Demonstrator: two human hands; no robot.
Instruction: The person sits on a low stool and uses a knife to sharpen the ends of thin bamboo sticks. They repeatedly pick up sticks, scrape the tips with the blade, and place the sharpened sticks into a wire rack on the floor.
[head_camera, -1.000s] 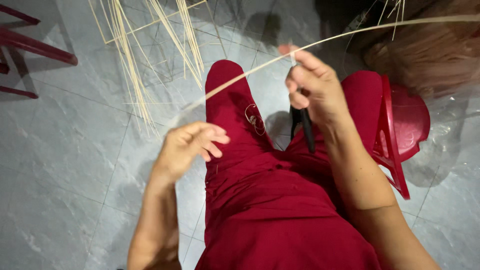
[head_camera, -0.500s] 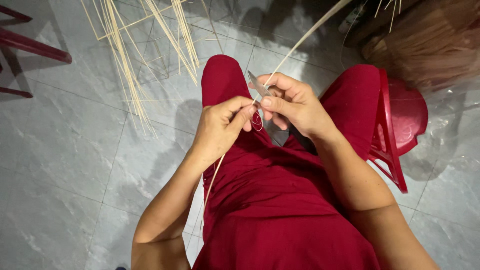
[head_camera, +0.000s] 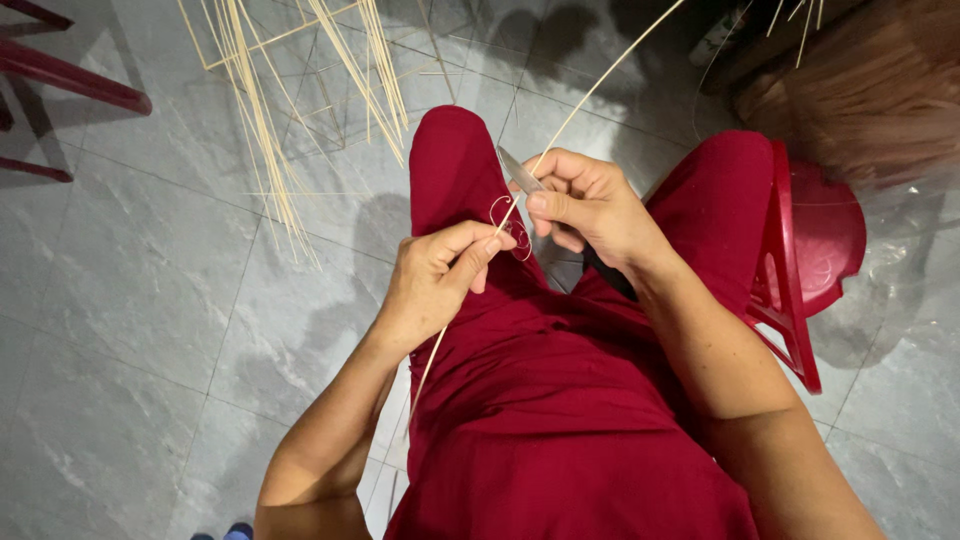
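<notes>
Nearest, the left hand (head_camera: 440, 275) pinches a long thin bamboo strip (head_camera: 590, 95) over the lap of red trousers (head_camera: 560, 420). Just beyond and to the right, the right hand (head_camera: 585, 205) is closed around a small knife, its blade (head_camera: 520, 170) lying against the strip. The two hands are nearly touching. Farther left, a bundle of pale strips (head_camera: 270, 110) lies on the grey tiled floor (head_camera: 130, 300); a red plastic stool (head_camera: 810, 250) stands at right.

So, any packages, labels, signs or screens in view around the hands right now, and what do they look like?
No signs or screens in view.
Possible label: a small pale patch on a dark object at the top edge of the floor, too blurred to tell its kind.
Clear plastic sheet or bag, crumpled and see-through, on the tiles beside the red plastic stool, far right.
</notes>
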